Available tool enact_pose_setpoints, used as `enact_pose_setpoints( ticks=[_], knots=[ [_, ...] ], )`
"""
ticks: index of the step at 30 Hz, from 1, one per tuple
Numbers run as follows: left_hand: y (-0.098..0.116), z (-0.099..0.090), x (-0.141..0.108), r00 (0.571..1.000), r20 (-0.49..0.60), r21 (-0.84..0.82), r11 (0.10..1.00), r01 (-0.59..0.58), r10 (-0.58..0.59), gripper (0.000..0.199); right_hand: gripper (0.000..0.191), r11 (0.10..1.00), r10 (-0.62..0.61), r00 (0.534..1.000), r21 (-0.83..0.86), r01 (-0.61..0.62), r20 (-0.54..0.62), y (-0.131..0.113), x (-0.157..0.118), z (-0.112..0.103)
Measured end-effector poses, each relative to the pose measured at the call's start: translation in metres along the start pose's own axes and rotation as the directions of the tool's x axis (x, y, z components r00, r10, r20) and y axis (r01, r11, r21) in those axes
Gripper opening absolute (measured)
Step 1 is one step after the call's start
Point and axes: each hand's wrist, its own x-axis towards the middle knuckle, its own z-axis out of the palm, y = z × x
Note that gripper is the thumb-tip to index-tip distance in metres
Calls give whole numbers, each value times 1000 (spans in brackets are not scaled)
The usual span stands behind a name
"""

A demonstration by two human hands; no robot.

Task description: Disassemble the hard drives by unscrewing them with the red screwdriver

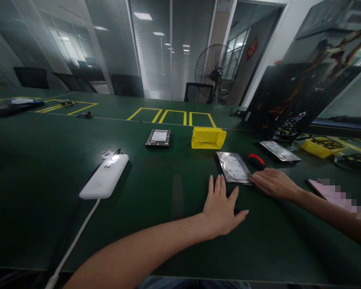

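My left hand [221, 210] lies on the green table with its fingers spread, holding nothing, its fingertips just short of a silver hard drive [233, 166]. At that drive's right corner, my right hand [272, 182] has its fingers closed; whether they pinch the drive's edge or something small is hidden. Just beyond the right hand lies a tool with a red and black handle [256, 160], its near end out of sight behind the hand. A yellow bin [208, 138] stands tipped behind the drive, its opening facing me.
Another hard drive [159, 137] lies left of the bin, a third [279, 151] to the right. A white power bank [105, 176] with a cable is at left. At right are a phone [333, 194], yellow tray [321, 147], cables and a black computer case [295, 96].
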Motion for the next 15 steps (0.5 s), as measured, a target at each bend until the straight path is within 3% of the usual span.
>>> enact_pose_setpoints(
  ticks=[5, 15],
  knots=[
    [1, -1, 0, 1000, 5, -21, 1000, 11, -11, 71, 17, 999, -41, 999, 5, 41, 8, 2, 3, -2],
    [1, -5, 1, 999, 31, -37, 999, 15, -14, 71, 19, 965, -260, 965, 42, 259, 19, 22, 3, 1]
  ],
)
